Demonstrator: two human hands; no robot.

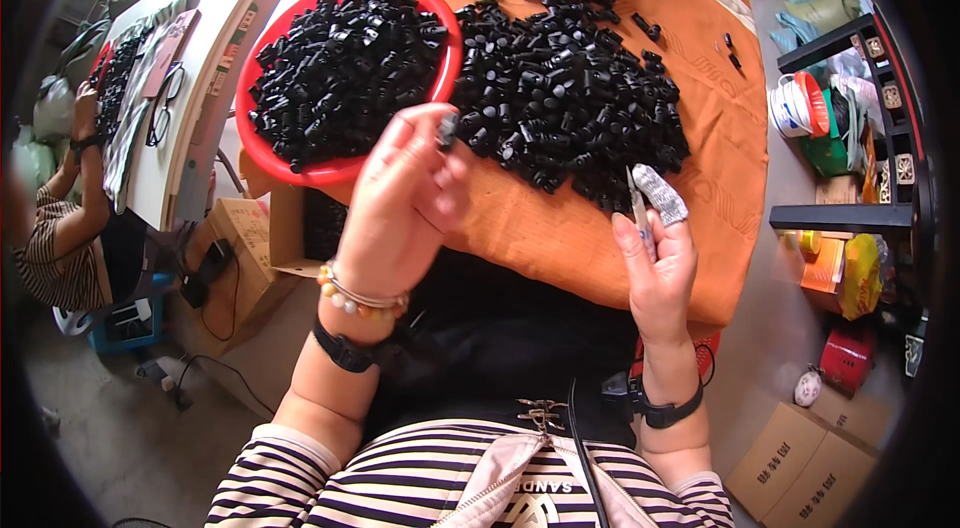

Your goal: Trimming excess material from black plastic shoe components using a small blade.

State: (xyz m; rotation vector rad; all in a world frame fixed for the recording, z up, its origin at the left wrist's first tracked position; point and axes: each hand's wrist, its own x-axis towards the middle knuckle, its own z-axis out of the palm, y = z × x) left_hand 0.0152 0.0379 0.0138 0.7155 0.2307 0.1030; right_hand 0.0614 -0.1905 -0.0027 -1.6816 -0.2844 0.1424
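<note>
An orange cloth-covered table (640,238) carried a round red plastic basin (262,160) at eleven o'clock beside a loose black-part heap (565,93). The left hand (400,203) pinched one small black plastic part (447,129); the right hand (660,268) gripped a slim metal blade (637,196). Cardboard boxes (800,468) crowded the floor at four o'clock.

We see brown cardboard boxes (805,463) at lower right — another open carton (262,236) sits left of centre, under the table edge.
</note>
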